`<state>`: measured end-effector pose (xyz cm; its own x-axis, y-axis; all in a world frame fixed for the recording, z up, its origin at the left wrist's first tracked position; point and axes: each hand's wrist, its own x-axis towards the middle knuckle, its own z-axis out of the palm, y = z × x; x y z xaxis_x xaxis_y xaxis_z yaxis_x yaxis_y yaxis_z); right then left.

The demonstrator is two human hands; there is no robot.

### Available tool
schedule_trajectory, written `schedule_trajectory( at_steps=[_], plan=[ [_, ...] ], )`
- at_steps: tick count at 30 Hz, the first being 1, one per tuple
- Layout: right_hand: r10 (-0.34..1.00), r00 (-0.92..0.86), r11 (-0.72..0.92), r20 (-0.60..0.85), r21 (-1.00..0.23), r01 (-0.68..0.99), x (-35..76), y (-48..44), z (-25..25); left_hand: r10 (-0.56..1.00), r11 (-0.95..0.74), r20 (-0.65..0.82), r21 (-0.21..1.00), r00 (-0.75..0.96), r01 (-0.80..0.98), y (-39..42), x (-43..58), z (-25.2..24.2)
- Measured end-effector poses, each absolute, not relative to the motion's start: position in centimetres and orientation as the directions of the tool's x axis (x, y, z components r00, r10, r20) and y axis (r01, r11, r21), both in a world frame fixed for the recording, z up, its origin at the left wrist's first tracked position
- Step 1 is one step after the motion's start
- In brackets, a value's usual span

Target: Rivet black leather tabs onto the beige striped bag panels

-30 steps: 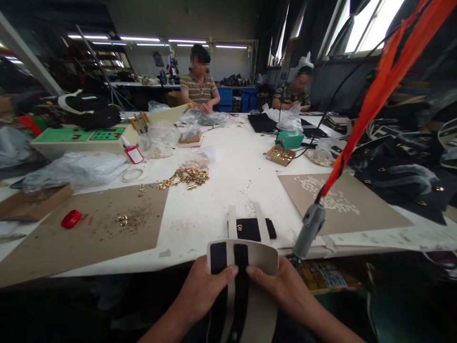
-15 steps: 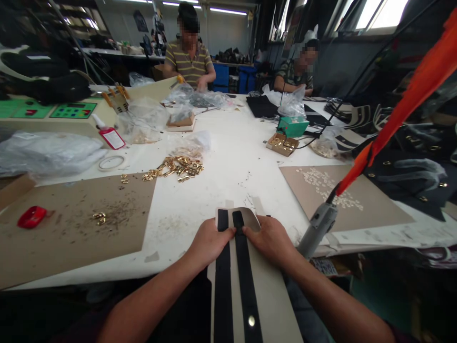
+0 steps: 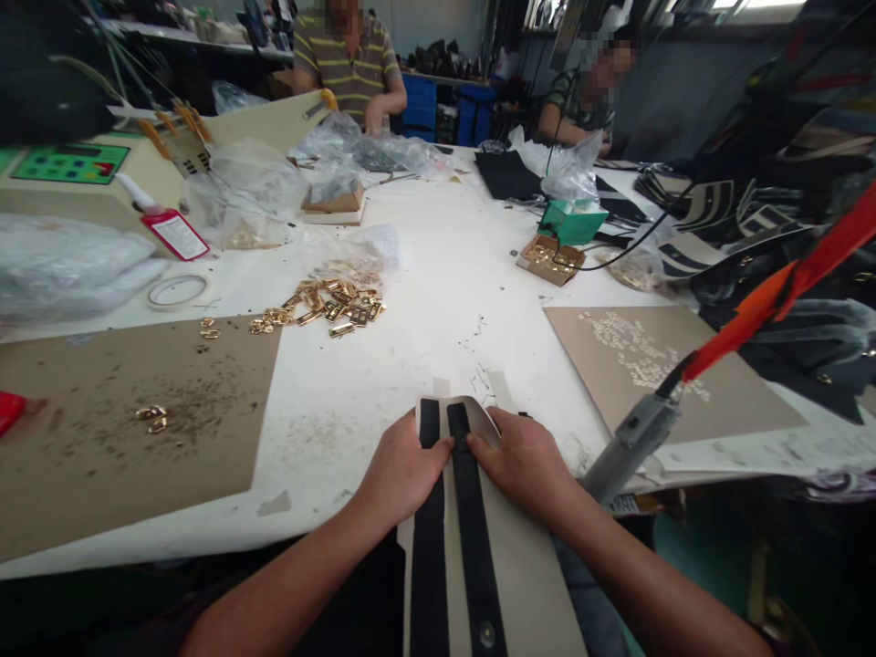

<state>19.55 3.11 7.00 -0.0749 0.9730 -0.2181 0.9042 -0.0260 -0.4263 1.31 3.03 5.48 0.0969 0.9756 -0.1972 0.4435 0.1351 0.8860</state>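
Between my two hands lies a beige panel with two black straps (image 3: 474, 520) running along it; its far end curls up at the table's edge. My left hand (image 3: 409, 461) grips the panel's left side, the thumb pressed by the strap. On the other side my right hand (image 3: 524, 456) grips the right edge, its thumb pointing inward at the same strap. The two thumbs almost meet at a dark piece on the strap. A round metal stud (image 3: 486, 633) shows lower on that strap. My other fingers are hidden beneath the panel.
A grey electric screwdriver (image 3: 633, 443) hangs on an orange cord at right. Gold hardware (image 3: 342, 306) is piled on the white table (image 3: 452, 274). Brown boards (image 3: 205, 438) lie left and right, the right one bearing small white pieces (image 3: 636, 351). Two people sit across.
My view has tilted down and turned slightly, so the table's contents sit higher or shifted. Both hands keep their hold on the panel, thumbs nearly unmoved.
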Motion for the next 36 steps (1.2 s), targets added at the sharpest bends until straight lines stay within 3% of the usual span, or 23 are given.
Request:
schedule_trajectory(
  at_steps=[10,12,14,16,18,20,22,24,26,28,30,34,36],
  plan=[
    [0.977,-0.092,0.017,-0.194,-0.355,0.935,19.4,2.9,7.0,0.983,0.122,-0.174,0.859,0.059,0.496,2.6,1.3,5.3],
    [0.978,-0.092,0.021,-0.187,-0.351,0.936,19.4,2.7,7.1,0.997,0.062,-0.077,0.799,0.0,0.599,2.1,1.5,5.5],
    [0.981,-0.087,0.02,-0.174,-0.352,0.936,19.5,2.5,7.1,0.988,-0.098,0.157,0.668,-0.01,0.738,1.5,1.7,5.6],
    [0.985,-0.091,0.031,-0.149,-0.361,0.932,19.6,2.5,7.2,0.923,-0.297,0.37,0.496,0.111,0.816,0.9,1.9,5.6],
    [0.986,-0.108,0.052,-0.124,-0.387,0.921,19.9,2.6,7.3,0.863,-0.453,0.423,0.409,0.275,0.792,0.6,2.0,5.2],
    [0.986,-0.123,0.065,-0.113,-0.418,0.906,20.1,2.7,7.6,0.854,-0.505,0.388,0.455,0.347,0.733,0.8,2.0,4.1],
    [0.985,-0.123,0.056,-0.117,-0.461,0.886,20.3,2.5,7.9,0.866,-0.486,0.397,0.522,0.305,0.701,1.5,2.0,2.7],
    [0.993,-0.114,0.076,-0.037,-0.539,0.839,20.7,1.5,8.4,0.877,-0.464,0.41,0.585,0.251,0.666,2.3,1.9,1.5],
    [0.982,-0.086,0.175,0.167,-0.642,0.747,21.6,-0.5,9.0,0.886,-0.447,0.407,0.62,0.224,0.645,2.8,1.9,0.7],
    [0.925,-0.007,0.297,0.379,-0.716,0.632,23.5,-3.0,9.4,0.893,-0.433,0.397,0.626,0.213,0.649,3.1,1.8,0.3],
    [0.877,0.123,0.327,0.464,-0.765,0.555,26.6,-5.0,9.8,0.897,-0.419,0.391,0.609,0.204,0.674,3.1,1.7,0.1],
    [0.86,0.388,0.029,0.332,-0.79,0.612,35.7,-4.2,9.7,0.877,-0.431,0.437,0.539,0.198,0.723,3.3,1.8,-0.2],
    [0.871,0.415,-0.147,0.265,-0.664,0.733,40.0,-1.5,9.3,0.858,-0.448,0.475,0.509,0.194,0.735,3.3,1.9,-0.3]
  ],
)
